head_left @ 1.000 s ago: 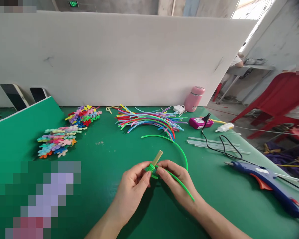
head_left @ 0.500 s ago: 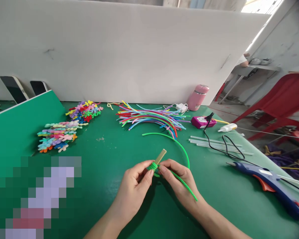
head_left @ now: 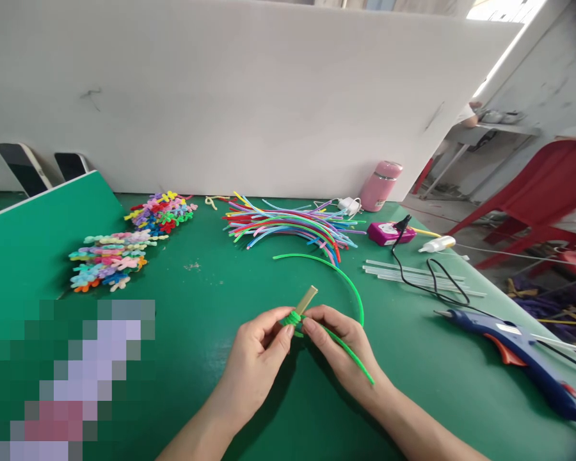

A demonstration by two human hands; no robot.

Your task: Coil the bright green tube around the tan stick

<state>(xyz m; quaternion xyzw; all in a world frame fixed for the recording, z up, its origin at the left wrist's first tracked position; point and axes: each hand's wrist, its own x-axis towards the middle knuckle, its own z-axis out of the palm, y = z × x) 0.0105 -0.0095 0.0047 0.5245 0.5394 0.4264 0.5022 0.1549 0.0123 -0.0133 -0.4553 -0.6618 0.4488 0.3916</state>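
- The lower end of the flat, pale stick (head_left: 307,301) is hidden by the left hand (head_left: 258,358), whose thumb and fingers are clamped on the green coil (head_left: 292,318) wound around it.
- A slender green strand (head_left: 349,351) is pinched by the right hand (head_left: 342,339), just beside the coil; whether it is joined to the long green arc (head_left: 342,274) partly covered by that hand cannot be told.
- The lower left is obscured by coarse blocks.
- Thin, coloured strands are heaped in a bundle (head_left: 288,224) on the smooth green surface (head_left: 192,358).
- The glue gun (head_left: 513,349) is cut off at the right.
- The contents of the closed pink bottle (head_left: 382,186) cannot be seen.
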